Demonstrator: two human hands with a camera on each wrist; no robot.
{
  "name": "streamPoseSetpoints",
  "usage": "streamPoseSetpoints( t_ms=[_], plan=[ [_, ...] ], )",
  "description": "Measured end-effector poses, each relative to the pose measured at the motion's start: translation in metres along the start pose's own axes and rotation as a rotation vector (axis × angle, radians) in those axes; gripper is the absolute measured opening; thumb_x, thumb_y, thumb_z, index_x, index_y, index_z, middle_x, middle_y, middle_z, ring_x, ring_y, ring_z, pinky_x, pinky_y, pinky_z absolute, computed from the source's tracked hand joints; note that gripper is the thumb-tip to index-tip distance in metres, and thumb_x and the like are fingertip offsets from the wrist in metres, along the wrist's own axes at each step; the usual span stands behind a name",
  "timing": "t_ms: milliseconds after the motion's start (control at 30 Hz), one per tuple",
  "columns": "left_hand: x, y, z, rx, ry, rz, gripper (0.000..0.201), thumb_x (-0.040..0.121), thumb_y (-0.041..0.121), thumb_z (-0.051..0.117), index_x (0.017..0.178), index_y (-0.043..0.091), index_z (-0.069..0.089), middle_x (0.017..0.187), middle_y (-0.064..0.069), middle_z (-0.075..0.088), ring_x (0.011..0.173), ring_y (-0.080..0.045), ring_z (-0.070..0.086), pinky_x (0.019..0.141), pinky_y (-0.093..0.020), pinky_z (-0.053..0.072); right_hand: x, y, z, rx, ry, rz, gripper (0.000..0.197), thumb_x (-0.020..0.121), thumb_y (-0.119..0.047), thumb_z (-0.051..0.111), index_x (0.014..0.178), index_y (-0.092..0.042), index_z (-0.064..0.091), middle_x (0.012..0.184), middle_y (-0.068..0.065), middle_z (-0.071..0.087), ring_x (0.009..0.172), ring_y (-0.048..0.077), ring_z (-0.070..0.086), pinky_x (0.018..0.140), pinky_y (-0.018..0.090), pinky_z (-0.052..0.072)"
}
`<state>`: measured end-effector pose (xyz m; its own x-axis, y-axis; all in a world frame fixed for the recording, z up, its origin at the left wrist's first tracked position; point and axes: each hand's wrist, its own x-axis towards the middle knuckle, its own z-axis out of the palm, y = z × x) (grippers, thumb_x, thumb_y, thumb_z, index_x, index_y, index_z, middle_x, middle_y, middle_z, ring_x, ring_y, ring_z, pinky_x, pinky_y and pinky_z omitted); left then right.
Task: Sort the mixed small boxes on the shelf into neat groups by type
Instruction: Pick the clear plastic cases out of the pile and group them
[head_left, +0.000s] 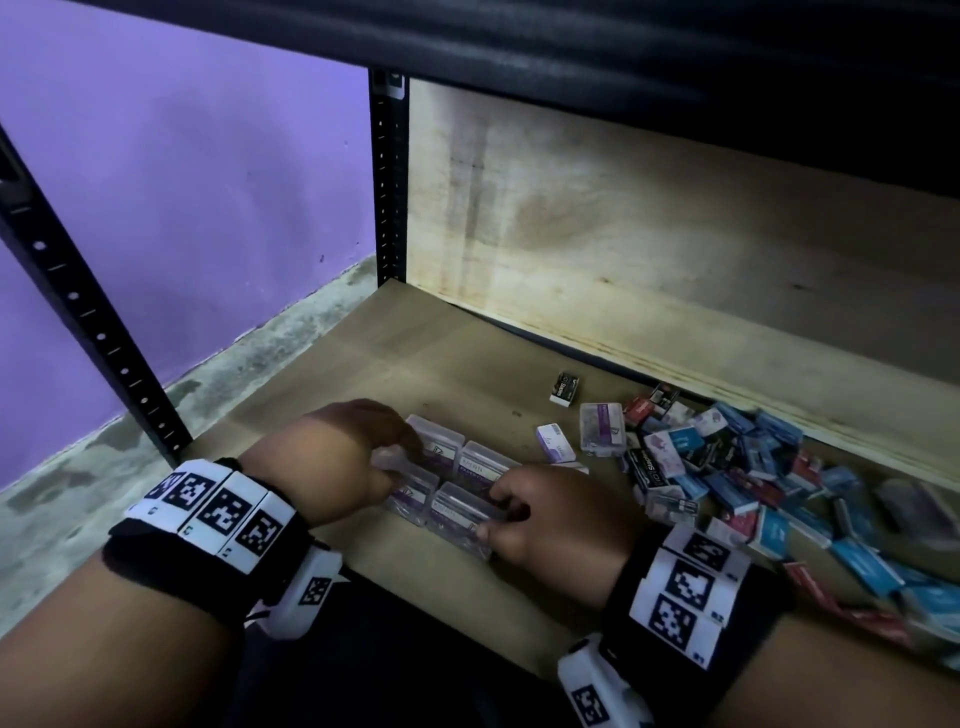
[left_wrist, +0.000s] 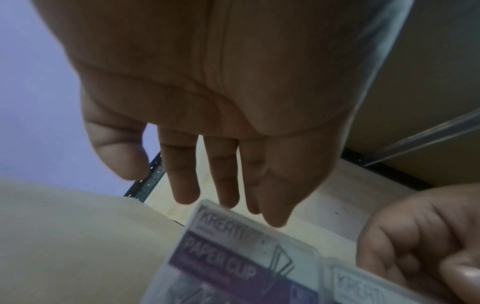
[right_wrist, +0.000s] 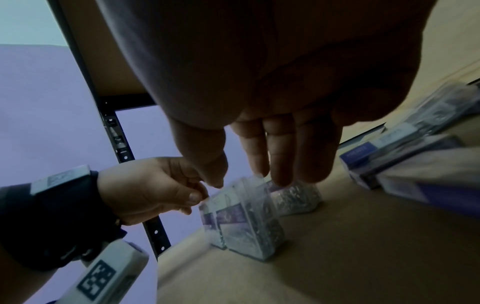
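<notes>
Several clear plastic paper clip boxes (head_left: 457, 483) with purple labels stand in a tight block on the wooden shelf (head_left: 363, 364). My left hand (head_left: 400, 457) arches over the block's left side, fingertips on the back-left box and thumb against the front-left box (left_wrist: 233, 257). My right hand (head_left: 493, 509) grips the front-right box, fingers on its top and thumb at its front edge. In the right wrist view my right fingertips (right_wrist: 280, 179) touch the box tops (right_wrist: 246, 222), while my left hand (right_wrist: 197, 201) pinches a box corner.
A mixed pile of blue, red, black and white small boxes (head_left: 753, 467) spreads along the shelf's right side. Between it and the block lie a clear box (head_left: 602, 428), a small white-purple box (head_left: 556, 441) and a black staples box (head_left: 565, 388). Black uprights (head_left: 387, 176) frame the shelf.
</notes>
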<state>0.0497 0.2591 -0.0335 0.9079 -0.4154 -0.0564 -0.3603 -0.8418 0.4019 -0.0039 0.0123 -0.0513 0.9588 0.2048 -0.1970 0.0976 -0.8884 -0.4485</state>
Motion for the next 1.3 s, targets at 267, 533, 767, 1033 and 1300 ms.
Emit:
streamPoseSetpoints(
  t_ms=[267,533,767,1033,1300],
  plan=[
    [0.003,0.054,-0.004,-0.008,0.113,0.187,0.028,0.08,0.023,0.07,0.103,0.039,0.071,0.105,0.023,0.065,0.104,0.003,0.057,0.084,-0.013,0.043,-0.044,0.034,-0.034,0.066,0.042,0.023,0.03,0.082,-0.056,0.054,0.104,-0.037,0.065,0.091,-0.016,0.067,0.072,-0.004,0.061,0.067,0.028,0.053],
    [0.023,0.128,0.021,-0.034,0.029,0.31,0.029,0.072,0.046,0.058,0.098,0.037,0.067,0.097,0.014,0.066,0.09,0.004,0.052,0.076,0.0,0.035,-0.103,0.093,-0.057,0.093,0.15,0.162,0.028,0.079,-0.06,0.055,0.099,-0.043,0.062,0.087,-0.022,0.064,0.076,-0.008,0.058,0.066,0.024,0.049],
    [0.065,0.179,0.038,0.115,-0.058,0.236,0.034,0.079,0.029,0.073,0.112,0.028,0.066,0.106,0.005,0.064,0.095,-0.015,0.065,0.068,-0.018,0.04,-0.145,0.125,-0.067,0.112,0.204,0.256,0.044,0.072,-0.063,0.052,0.107,-0.04,0.065,0.093,-0.017,0.067,0.082,-0.005,0.059,0.071,0.022,0.047],
    [0.146,0.215,0.058,0.241,-0.252,0.029,0.055,0.089,0.028,0.07,0.139,0.017,0.052,0.135,-0.008,0.058,0.121,-0.026,0.057,0.097,-0.031,0.046,-0.175,0.155,-0.062,0.191,0.188,0.304,0.032,0.08,-0.053,0.061,0.112,-0.044,0.063,0.099,-0.021,0.067,0.085,-0.006,0.059,0.074,0.018,0.048],
    [0.187,0.201,0.088,0.427,-0.356,-0.073,0.051,0.087,0.025,0.073,0.133,0.012,0.056,0.124,-0.008,0.064,0.11,-0.022,0.064,0.079,-0.022,0.048,-0.184,0.164,-0.061,0.173,0.195,0.305,0.039,0.081,-0.055,0.059,0.119,-0.046,0.058,0.111,-0.019,0.065,0.094,0.0,0.059,0.075,0.019,0.045]
  ],
)
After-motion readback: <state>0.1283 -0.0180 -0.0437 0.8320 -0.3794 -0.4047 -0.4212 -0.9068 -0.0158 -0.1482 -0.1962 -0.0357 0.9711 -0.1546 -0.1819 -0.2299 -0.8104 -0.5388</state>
